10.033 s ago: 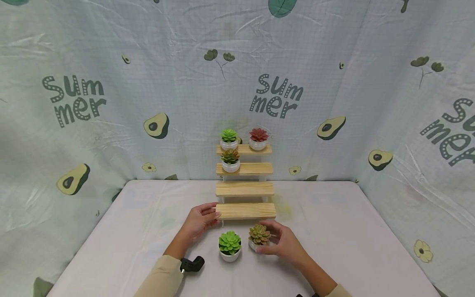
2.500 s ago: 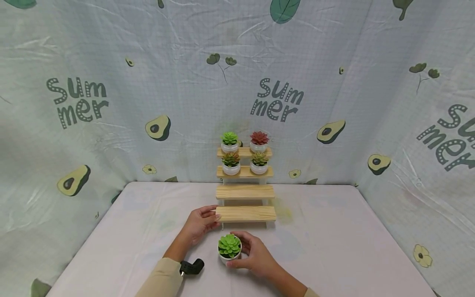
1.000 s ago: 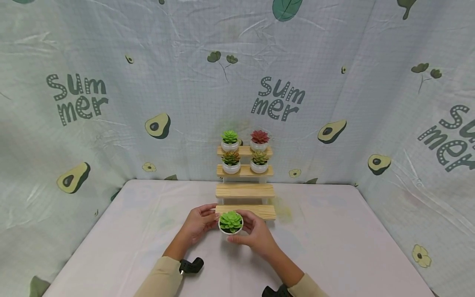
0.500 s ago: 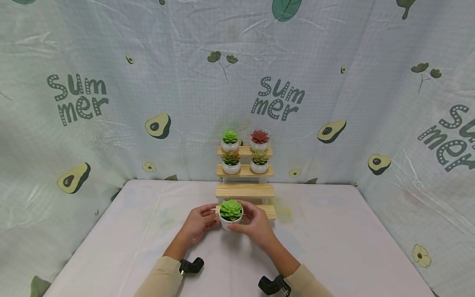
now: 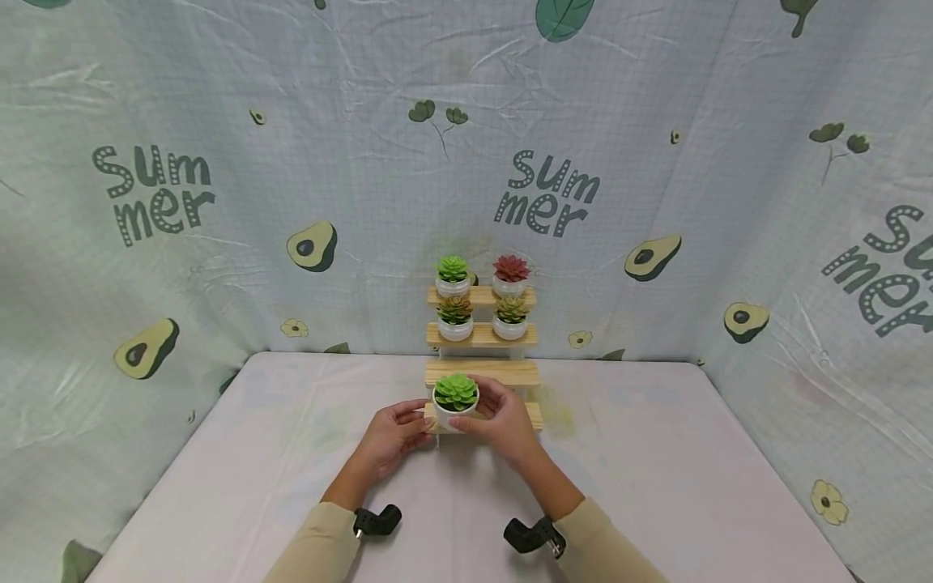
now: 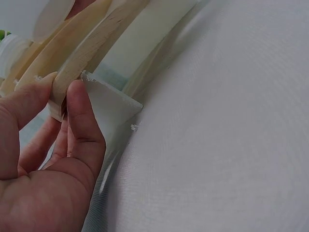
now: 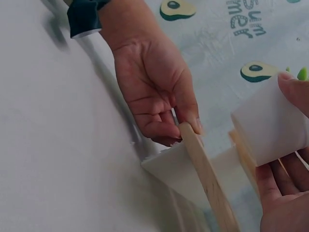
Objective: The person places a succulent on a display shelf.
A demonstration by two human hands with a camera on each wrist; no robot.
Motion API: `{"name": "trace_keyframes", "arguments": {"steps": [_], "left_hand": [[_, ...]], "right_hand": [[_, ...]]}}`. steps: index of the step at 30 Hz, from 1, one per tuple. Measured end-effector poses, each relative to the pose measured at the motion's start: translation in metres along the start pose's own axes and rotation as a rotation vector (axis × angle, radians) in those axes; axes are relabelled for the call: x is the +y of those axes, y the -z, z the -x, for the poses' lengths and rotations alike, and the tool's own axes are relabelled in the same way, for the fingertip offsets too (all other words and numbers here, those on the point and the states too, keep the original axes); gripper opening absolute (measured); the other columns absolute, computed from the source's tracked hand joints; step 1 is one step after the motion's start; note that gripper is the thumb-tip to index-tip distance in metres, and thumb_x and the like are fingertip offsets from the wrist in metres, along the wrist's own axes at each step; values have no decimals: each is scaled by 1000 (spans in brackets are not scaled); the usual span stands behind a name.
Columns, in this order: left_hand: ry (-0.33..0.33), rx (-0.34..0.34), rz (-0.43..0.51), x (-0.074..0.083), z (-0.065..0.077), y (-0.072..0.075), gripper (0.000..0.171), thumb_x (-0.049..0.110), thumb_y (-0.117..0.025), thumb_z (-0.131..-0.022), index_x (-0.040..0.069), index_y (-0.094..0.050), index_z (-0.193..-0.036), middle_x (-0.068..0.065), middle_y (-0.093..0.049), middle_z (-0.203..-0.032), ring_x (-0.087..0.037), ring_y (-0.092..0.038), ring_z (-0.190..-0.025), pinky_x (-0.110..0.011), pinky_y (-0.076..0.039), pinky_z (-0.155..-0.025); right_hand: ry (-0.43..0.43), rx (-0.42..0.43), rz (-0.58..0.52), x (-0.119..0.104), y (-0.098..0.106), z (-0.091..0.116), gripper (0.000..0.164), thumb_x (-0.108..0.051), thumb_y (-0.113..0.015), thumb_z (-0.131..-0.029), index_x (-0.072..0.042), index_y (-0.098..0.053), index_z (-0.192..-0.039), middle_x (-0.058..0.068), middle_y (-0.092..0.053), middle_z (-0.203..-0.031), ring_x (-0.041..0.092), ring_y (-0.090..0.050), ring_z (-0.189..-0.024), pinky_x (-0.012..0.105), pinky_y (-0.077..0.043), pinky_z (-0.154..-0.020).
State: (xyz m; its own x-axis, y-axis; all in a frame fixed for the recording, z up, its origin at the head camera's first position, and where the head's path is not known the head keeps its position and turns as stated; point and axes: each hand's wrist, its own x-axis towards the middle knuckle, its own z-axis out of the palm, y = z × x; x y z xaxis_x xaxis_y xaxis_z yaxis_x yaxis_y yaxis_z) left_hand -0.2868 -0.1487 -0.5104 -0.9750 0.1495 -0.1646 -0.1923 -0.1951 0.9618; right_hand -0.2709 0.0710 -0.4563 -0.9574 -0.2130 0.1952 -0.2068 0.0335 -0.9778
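My right hand (image 5: 505,421) holds a small potted succulent (image 5: 455,394) by its white pot, upright, thumb in front and fingers round the far side. The bright green plant overlaps the left half of the lowest board of a tiered wooden shelf (image 5: 503,373). In the right wrist view the white pot (image 7: 265,126) is close above the lowest board's edge. My left hand (image 5: 396,435) pinches that board's left end; in the left wrist view the thumb and fingers of the left hand (image 6: 58,159) grip the wood (image 6: 72,63) from both sides.
On the top tier stand a green succulent (image 5: 453,274) and a red succulent (image 5: 511,274). The second tier carries a brownish succulent (image 5: 455,316) and a yellow-green succulent (image 5: 510,316). A printed cloth (image 5: 379,202) hangs behind the white-covered table (image 5: 619,470).
My right hand has lifted the green succulent off the table and moved it forward and up to the lowest board. Earlier, the yellow-green succulent went onto the second tier. My left hand stays put.
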Motion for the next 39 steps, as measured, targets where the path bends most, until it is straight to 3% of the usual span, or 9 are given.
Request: {"name": "trace_keyframes", "arguments": {"steps": [7, 14, 26, 39], "left_hand": [[-2, 5, -7, -1, 1, 0, 50, 0, -68, -96, -10, -50, -142, -3, -68, -96, -10, -68, -85, -25, -63, -76], [8, 21, -18, 1, 3, 0, 50, 2, -68, -97, -9, -51, -143, -5, -66, -98, -12, -68, -87, -24, -63, -76], [9, 23, -23, 1, 3, -1, 48, -3, -65, -97, -8, -51, -143, -5, -65, -99, -13, -68, -86, -25, -63, -76], [10, -5, -18, 4, 2, -1, 52, 1, -66, -98, -9, -47, -146, -4, -65, -98, -11, -68, -86, -24, -63, -77]], "right_hand": [[-14, 8, 3, -1, 2, -10, 68, -9, -90, -77, -9, -62, -138, 11, -65, -138, 23, -63, -127, 27, -55, -105], [8, 4, 5, -9, 2, -21, 65, -8, -89, -79, -4, -62, -138, 16, -65, -137, 27, -64, -126, 32, -56, -104], [12, 21, 13, -15, 5, -39, 65, -16, -91, -78, -8, -64, -137, 13, -69, -131, 22, -67, -120, 29, -58, -100], [-44, 23, 63, -17, 8, -53, 67, -19, -92, -77, -11, -64, -137, 10, -69, -132, 23, -68, -120, 34, -59, -101]]}}
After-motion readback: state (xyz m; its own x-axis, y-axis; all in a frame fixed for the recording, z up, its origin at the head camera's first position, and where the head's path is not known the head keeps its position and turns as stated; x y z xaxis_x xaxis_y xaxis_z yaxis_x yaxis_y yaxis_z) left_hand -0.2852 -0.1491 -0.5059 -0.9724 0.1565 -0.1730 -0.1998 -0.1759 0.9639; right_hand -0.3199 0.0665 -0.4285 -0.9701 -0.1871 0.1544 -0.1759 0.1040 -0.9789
